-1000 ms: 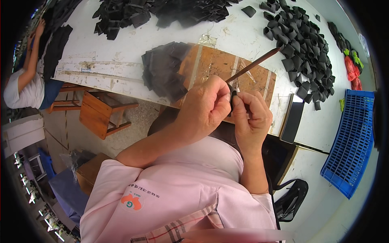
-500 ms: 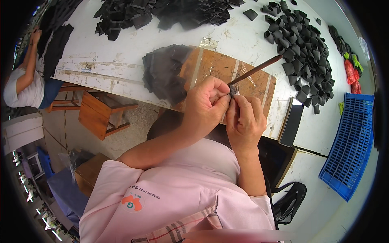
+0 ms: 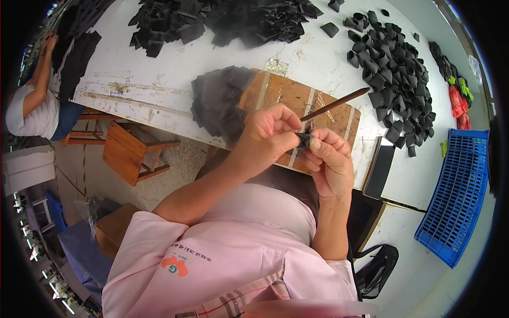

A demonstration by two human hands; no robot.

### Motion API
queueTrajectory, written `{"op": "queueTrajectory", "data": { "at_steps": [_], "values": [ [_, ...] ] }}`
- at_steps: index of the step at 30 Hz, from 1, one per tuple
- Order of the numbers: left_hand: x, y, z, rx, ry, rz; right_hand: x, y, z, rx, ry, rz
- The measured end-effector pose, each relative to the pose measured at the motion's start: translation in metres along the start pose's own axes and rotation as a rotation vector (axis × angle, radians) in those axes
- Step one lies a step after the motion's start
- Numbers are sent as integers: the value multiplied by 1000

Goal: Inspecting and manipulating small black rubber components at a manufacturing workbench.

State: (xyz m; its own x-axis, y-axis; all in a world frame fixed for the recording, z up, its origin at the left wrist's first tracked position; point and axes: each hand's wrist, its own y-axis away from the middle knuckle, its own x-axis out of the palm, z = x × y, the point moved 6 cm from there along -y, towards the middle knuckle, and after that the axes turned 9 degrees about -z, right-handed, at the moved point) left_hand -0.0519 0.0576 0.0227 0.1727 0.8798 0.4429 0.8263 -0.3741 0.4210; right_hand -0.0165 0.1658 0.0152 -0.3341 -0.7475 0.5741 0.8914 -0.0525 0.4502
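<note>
Between my two hands, over a brown wooden board (image 3: 275, 87), is a small dark fabric piece (image 3: 304, 140). My left hand (image 3: 273, 132) is closed, its thumb and index fingertip pinching the left side of the piece. My right hand (image 3: 330, 156) pinches the right side, thumb on top and fingers curled under. A dark brown pointed stick (image 3: 336, 102) slants up to the right from my left fingertips; whether those fingers grip its lower end is hidden. Beside the board's left edge lies a stack of flat black fabric pieces (image 3: 220, 100).
Curled black pieces (image 3: 395, 77) form a large heap at right. Flat black pieces (image 3: 254, 21) pile up at the far side of the white table (image 3: 159, 79). A dark flat box (image 3: 379, 168) and a blue crate (image 3: 453, 199) are at right. Another person (image 3: 34, 106) works at far left, by a wooden stool (image 3: 132, 151).
My right hand has turned, its thumb now on top of the dark piece, which shows more between the hands. The stick has tilted flatter. The whole view has shifted slightly.
</note>
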Motion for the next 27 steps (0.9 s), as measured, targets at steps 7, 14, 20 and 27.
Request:
{"op": "queueTrajectory", "data": {
  "at_steps": [7,14,20,27],
  "values": [
    [0,10,-21,544,-272,-201,14,6,6,-8,8,38],
    [50,15,-70,-251,761,538,74,21,101,-546,454,52],
    [32,-9,-61,-201,623,357,57,-19,77,-238,138,320],
    [35,6,-85,343,37,72,62,-13,85,-318,260,198]
  ]
}}
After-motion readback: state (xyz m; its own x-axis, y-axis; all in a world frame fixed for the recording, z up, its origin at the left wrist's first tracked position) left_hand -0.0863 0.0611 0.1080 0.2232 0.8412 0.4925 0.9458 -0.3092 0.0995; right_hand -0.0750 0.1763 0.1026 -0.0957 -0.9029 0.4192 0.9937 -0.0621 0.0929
